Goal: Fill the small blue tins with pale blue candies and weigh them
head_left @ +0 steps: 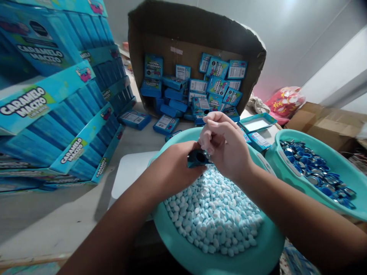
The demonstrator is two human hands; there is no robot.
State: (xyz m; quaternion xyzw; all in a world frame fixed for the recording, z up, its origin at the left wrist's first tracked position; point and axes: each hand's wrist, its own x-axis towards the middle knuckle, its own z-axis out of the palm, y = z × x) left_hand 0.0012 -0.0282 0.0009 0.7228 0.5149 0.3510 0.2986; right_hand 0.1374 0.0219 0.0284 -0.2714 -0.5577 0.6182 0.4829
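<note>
Several stacked trays of blue boxes [30,105] marked "Caramelo Macizo" rose on the left, their corners jutting toward the pale tabletop [37,225], which gave the left forearm room to draw back. Next came a white flat panel [130,173], partly under the basin's side, and behind it a cardboard carton [197,21] on its side, its mouth facing the worker, with finished-looking blue packs [219,86] piled inside and a few loose before it.

Over the turquoise basin [258,254], the left hand [182,168] had its fingers clamped around a small dark-blue box [192,160], its round opening visible, held above the white and pale-blue candies [212,217]. Beside it the right hand [229,147] had its fingers curled together, tips at the box's edge; whether they pinched anything I could not tell. The step in hand seemed to be working at that opening, perhaps filling or closing the box; the next move called for a steady left grip and the right fingertips lined up with the hole.

Farther right, a second basin [276,154] of blue and silvery caps [315,173] crowded close, so its near rim limited the right forearm's sideways sweep.
</note>
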